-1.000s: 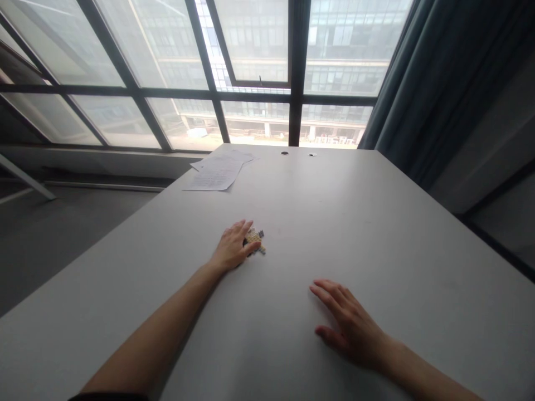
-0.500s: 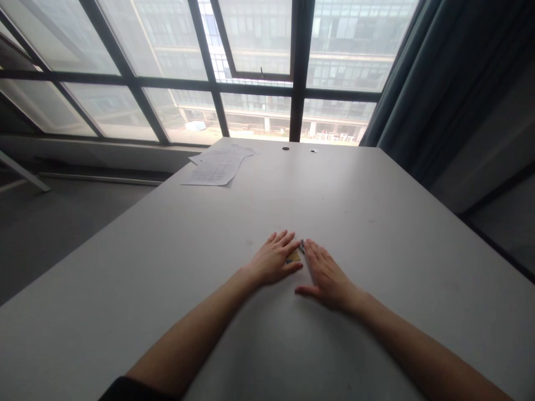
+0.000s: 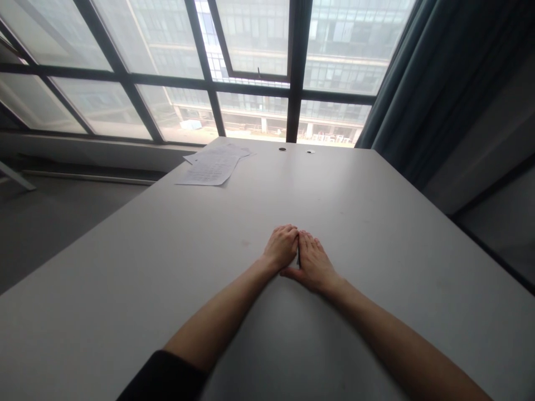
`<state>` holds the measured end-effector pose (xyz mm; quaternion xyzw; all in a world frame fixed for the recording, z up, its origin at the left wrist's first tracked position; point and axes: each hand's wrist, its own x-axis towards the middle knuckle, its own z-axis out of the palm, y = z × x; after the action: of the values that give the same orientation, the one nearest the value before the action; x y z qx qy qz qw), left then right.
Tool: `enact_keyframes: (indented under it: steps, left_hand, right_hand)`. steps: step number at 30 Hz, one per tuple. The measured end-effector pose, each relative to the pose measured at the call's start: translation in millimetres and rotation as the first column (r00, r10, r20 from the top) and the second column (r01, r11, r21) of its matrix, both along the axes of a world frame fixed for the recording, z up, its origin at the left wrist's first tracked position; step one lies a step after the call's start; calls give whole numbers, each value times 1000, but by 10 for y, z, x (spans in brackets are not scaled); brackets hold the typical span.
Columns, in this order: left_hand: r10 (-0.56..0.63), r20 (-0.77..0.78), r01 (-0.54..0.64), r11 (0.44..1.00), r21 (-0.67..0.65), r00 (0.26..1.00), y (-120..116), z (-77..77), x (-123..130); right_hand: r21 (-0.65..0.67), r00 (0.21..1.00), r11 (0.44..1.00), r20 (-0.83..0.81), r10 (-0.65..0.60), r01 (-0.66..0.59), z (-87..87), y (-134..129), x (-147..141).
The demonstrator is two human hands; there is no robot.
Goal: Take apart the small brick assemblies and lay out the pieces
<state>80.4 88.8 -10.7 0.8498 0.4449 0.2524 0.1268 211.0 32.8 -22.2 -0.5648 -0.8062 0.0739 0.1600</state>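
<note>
My left hand [image 3: 283, 245] rests on the white table [image 3: 200, 239], its fingers curled down and closed, and what they hold is hidden. Beside it, my right hand [image 3: 314, 262] lies low over the tabletop with its fingers stretched out and the thumb reaching across toward my left wrist. The fingertips of both hands meet or nearly meet. In the narrow gap between them a thin dark sliver [image 3: 298, 258] of something shows, too small to name.
Printed paper sheets [image 3: 209, 167] overlap at the table's far left. Two round cable holes, one dark [image 3: 282, 149] and one whitish [image 3: 310, 152], sit near the far edge. Framed windows [image 3: 251, 83] stand beyond, and a dark blue curtain [image 3: 409, 89] hangs at the right.
My left hand has gone from flat and spread to curled, covering the small yellow-and-blue piece that showed under it. My right hand has moved left and forward, closing the gap.
</note>
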Motion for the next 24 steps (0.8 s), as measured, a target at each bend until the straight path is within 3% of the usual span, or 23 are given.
enact_keyframes:
  steps: [4, 10, 18, 24]
  left_hand:
    - [78, 84, -75, 997, -28, 993, 69, -10, -1]
    - [77, 163, -65, 995, -79, 984, 67, 32, -157]
    - [39, 187, -26, 997, -71, 982, 18, 24, -329]
    - [26, 141, -19, 999, -46, 990, 13, -13, -504]
  right_hand:
    - [-20, 998, 998, -13, -64, 63, 10, 55, -111]
    - [-28, 998, 997, 9, -68, 69, 16, 236, -138]
    - [51, 996, 996, -43, 75, -73, 34, 437, -41]
    - [108, 987, 987, -87, 131, -122, 77, 303, 58]
